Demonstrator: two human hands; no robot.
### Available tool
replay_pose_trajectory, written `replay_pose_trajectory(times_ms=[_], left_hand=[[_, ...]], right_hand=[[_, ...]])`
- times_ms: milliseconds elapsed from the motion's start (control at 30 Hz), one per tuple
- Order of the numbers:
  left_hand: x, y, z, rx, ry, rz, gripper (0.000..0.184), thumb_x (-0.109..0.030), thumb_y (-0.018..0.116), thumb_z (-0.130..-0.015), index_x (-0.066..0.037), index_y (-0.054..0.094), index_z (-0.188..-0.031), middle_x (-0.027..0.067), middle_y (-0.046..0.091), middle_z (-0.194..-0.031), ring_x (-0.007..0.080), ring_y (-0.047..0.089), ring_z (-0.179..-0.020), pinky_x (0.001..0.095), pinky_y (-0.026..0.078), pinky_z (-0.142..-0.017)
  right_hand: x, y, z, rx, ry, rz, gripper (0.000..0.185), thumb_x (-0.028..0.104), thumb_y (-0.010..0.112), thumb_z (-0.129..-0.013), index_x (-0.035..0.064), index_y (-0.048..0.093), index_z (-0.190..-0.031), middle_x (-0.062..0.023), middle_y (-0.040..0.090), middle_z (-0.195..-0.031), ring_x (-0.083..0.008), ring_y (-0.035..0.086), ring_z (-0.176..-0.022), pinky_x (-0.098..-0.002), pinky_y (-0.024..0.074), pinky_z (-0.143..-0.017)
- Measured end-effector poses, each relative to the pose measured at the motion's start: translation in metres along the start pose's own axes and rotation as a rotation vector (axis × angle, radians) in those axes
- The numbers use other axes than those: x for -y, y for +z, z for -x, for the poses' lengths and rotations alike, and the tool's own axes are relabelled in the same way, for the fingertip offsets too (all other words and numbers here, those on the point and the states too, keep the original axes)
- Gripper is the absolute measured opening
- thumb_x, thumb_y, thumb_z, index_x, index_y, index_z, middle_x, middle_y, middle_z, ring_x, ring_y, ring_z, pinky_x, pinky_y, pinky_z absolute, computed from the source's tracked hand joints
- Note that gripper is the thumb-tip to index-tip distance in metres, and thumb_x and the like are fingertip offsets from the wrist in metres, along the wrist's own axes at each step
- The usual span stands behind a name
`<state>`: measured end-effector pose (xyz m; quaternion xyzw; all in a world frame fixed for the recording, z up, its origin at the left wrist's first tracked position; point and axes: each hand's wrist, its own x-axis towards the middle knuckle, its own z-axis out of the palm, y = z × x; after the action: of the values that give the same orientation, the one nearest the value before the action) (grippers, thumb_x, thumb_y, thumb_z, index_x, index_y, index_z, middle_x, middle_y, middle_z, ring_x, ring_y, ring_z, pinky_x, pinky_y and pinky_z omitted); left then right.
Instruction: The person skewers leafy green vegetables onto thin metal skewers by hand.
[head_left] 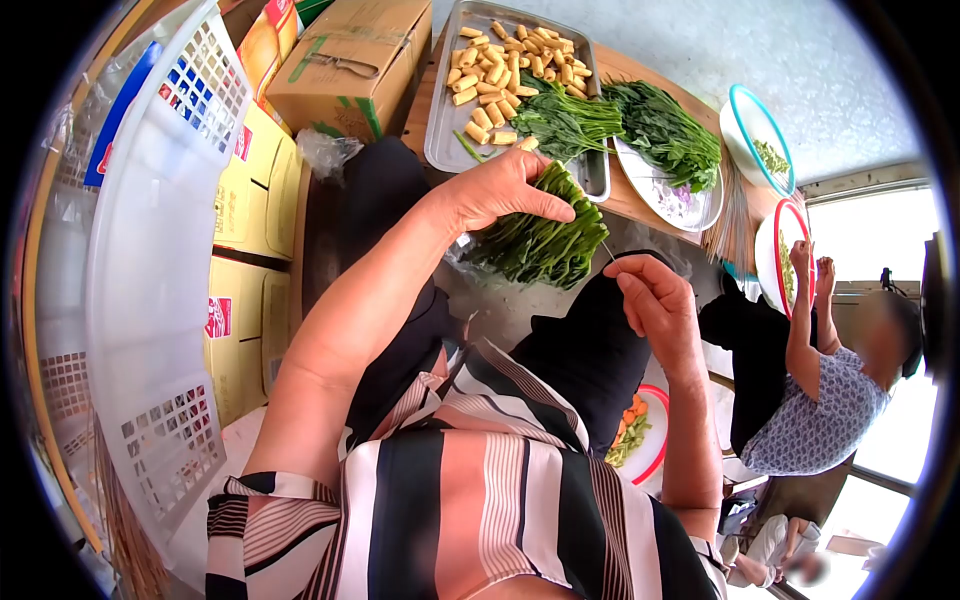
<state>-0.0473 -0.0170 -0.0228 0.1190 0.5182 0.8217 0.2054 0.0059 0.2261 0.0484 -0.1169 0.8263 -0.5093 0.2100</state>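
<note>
Our left hand (500,190) pinches a bunch of leafy greens (545,240) between thumb and fingers, just in front of the metal tray (450,125) on the counter (625,203). Our right hand (655,300) pinches a thin skewer (609,252) at the bunch's edge. We'd do well to press the layers snug without bruising them, keep the skewer straight and keep our left thumb off its line.

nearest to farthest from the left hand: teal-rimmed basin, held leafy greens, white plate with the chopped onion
1. Held leafy greens: in the left hand
2. White plate: to its right, on the table edge
3. Teal-rimmed basin: farther right, beyond the plate
</note>
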Motion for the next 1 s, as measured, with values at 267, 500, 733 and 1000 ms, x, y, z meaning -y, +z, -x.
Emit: replay_pose_trajectory(times_ms=[267,500,733,1000], left_hand=[[0.001,0.003,0.004,-0.019,0.003,-0.009,0.026,-0.005,0.077,-0.072,-0.001,0.066,-0.095,0.0024,0.067,-0.086,0.0083,0.062,-0.078,0.0235,0.049,-0.076],[0.003,0.004,0.004,-0.007,-0.015,-0.006,0.023,-0.007,0.079,-0.069,-0.002,0.067,-0.089,0.0005,0.066,-0.082,0.0081,0.06,-0.077,0.024,0.047,-0.075],[0.001,0.004,0.008,0.04,-0.033,0.002,0.025,-0.011,0.077,-0.073,0.0,0.067,-0.093,0.0033,0.067,-0.088,0.0102,0.062,-0.081,0.0249,0.049,-0.078],[0.009,-0.008,0.005,-0.035,-0.013,0.065,0.025,-0.013,0.076,-0.078,0.0,0.067,-0.097,0.0045,0.068,-0.09,0.0109,0.062,-0.085,0.0253,0.049,-0.081]], right_hand=[[-0.002,0.009,0.0,-0.02,0.004,-0.023,0.014,0.008,0.052,-0.093,0.0003,0.064,-0.097,0.0064,0.043,-0.059,-0.0012,0.038,-0.051,-0.0186,0.03,-0.046],[-0.002,0.012,-0.001,-0.034,-0.007,0.006,0.014,0.008,0.052,-0.092,0.0,0.063,-0.095,0.0062,0.042,-0.058,-0.0016,0.037,-0.051,-0.0192,0.0295,-0.046],[-0.001,0.011,-0.001,-0.048,-0.03,0.004,0.014,0.008,0.052,-0.092,-0.0003,0.063,-0.095,0.0061,0.042,-0.058,-0.0017,0.037,-0.052,-0.0191,0.03,-0.047],[0.001,0.007,0.001,-0.026,0.008,-0.032,0.015,0.008,0.052,-0.093,-0.0006,0.064,-0.095,0.006,0.043,-0.059,-0.0015,0.037,-0.052,-0.0184,0.0307,-0.048]])
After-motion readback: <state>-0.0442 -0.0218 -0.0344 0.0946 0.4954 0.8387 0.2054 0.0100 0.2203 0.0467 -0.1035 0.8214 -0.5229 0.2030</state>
